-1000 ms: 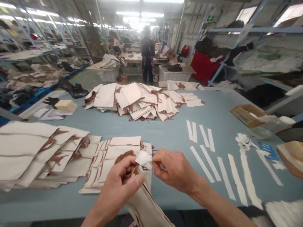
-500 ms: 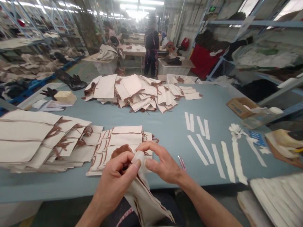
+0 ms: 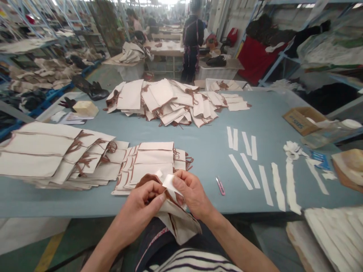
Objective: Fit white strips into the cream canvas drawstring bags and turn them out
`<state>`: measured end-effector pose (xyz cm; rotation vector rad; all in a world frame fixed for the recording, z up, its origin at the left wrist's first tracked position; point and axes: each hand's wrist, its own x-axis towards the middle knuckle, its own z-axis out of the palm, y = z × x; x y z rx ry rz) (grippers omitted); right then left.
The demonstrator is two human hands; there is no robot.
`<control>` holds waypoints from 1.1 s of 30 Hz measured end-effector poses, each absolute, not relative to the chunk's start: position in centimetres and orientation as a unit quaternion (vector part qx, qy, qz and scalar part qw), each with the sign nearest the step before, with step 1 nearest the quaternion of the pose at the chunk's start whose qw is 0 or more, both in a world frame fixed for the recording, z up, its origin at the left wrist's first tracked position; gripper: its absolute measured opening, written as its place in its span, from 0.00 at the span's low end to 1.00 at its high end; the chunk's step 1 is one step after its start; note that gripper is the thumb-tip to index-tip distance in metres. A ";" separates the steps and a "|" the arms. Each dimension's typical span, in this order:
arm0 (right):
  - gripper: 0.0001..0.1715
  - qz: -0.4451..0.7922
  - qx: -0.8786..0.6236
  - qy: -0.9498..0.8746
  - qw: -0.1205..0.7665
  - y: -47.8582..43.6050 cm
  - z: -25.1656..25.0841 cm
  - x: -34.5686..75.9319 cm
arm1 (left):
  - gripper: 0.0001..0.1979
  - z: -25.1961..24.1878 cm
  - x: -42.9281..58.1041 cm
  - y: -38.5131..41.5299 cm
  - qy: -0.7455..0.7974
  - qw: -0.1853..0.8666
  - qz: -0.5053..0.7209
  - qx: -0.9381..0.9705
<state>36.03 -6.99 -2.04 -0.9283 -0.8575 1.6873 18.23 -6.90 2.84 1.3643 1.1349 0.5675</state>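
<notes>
Because the cream cloth (image 3: 184, 226) at the near edge of the tabletop (image 3: 241, 201) looks light and limp, its rim suits holding: left grip (image 3: 143, 207) pinches it, right grip (image 3: 196, 194) a white strip (image 3: 169, 181).

Green floor (image 3: 82, 234), blue shelf frame (image 3: 273, 70), bright ceiling lights (image 3: 168, 2).

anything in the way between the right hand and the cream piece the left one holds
Nothing visible: the right hand grips a white scrap right at the cream piece, beside the left hand. The pink snips lie apart on the table, off to the right.
</notes>
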 end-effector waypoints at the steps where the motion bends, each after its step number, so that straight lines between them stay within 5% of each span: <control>1: 0.34 0.710 -0.380 -0.335 0.490 -7.2 -2.6 35.9 | 0.17 2.3 18.1 -7.0 0.492 0.595 0.237 0.590; 11: 0.32 0.712 -0.391 -0.399 0.424 -7.9 1.3 38.4 | 0.17 2.1 17.7 -6.7 0.535 0.587 0.329 0.511; 18: 0.16 0.525 -0.528 -0.521 0.417 -7.4 2.1 37.7 | 0.13 2.5 19.1 -6.9 0.521 0.578 0.374 0.504; 33: 0.13 0.474 -0.554 -0.557 0.397 -5.8 2.3 37.3 | 0.16 1.2 19.0 -4.3 0.509 0.654 0.364 0.425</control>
